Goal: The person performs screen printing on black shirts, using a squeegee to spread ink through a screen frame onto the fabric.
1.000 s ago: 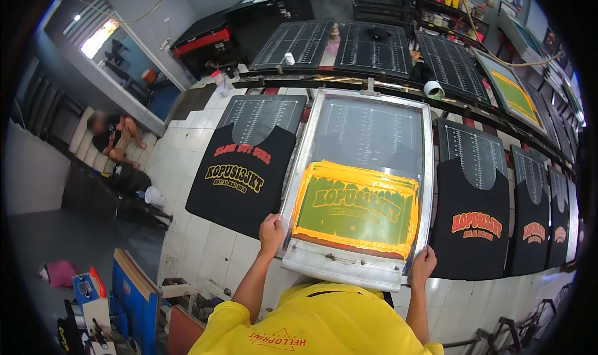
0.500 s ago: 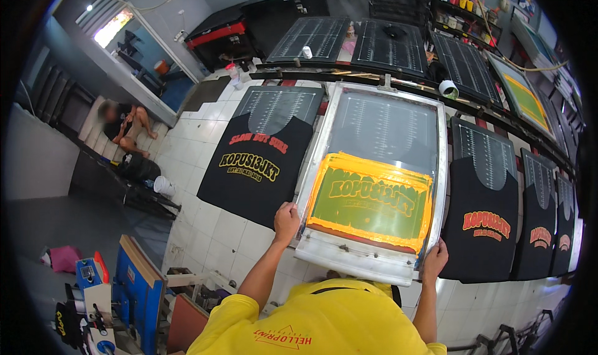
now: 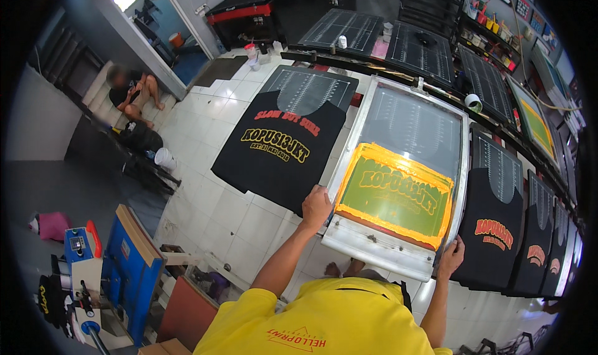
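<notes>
A screen-printing frame point(image 3: 406, 122) with pale metal sides lies in front of me over a printing board. Thick orange-yellow ink point(image 3: 370, 149) rings the green stencil area in its lower half. My left hand point(image 3: 316, 206) is closed on the near left side of the frame. My right hand point(image 3: 451, 256) grips its near right corner, the fingers partly hidden behind the edge. A wide pale bar point(image 3: 380, 248) spans the frame's near end. Left of it, a black shirt point(image 3: 274, 174) with red and yellow lettering is stretched on a board.
Several black shirts point(image 3: 493, 205) with red-orange prints lie on boards to the right. Across a dark rail stand bare boards point(image 3: 420, 49) and another screen point(image 3: 534, 125). A blue-and-white heat press point(image 3: 128, 274) stands at lower left. A person point(image 3: 134, 96) sits by the doorway.
My view has turned a little, so the boards and screen sit further right in the picture. Both hands keep their hold on the frame, which stays lowered over its board.
</notes>
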Motion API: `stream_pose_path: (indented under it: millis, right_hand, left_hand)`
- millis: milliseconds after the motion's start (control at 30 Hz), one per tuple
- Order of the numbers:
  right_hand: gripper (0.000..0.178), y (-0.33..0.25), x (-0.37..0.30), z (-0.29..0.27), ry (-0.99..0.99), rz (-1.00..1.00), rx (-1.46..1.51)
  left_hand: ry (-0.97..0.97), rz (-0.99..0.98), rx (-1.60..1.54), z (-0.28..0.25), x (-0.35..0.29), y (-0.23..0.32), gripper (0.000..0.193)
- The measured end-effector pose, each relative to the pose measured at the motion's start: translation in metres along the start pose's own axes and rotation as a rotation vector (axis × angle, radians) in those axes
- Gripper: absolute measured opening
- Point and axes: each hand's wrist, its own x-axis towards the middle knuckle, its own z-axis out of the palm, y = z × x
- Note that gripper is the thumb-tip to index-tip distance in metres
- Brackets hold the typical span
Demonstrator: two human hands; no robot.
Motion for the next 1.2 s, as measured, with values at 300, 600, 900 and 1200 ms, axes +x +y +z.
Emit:
stream_pose_path:
  millis: [300, 600, 900, 1200]
  right_hand:
    - [0.032, -0.008, 0.001, -0.001, -0.060, 0.048, 0.035]
    - [0.030, -0.010, 0.002, 0.000, -0.085, 0.089, 0.087]
    - [0.029, -0.018, 0.003, -0.002, -0.095, 0.153, 0.097]
    - [0.029, -0.011, 0.003, -0.002, -0.101, 0.167, 0.161]
  left_hand:
    - [0.128, 0.118, 0.024, -0.008, 0.012, -0.006, 0.020]
    - [0.083, 0.128, 0.516, 0.004, 0.144, -0.041, 0.053]
    - [0.002, 0.081, 0.604, 0.023, 0.193, -0.052, 0.061]
    - [-0.016, 0.161, 0.543, 0.022, 0.162, -0.037, 0.058]
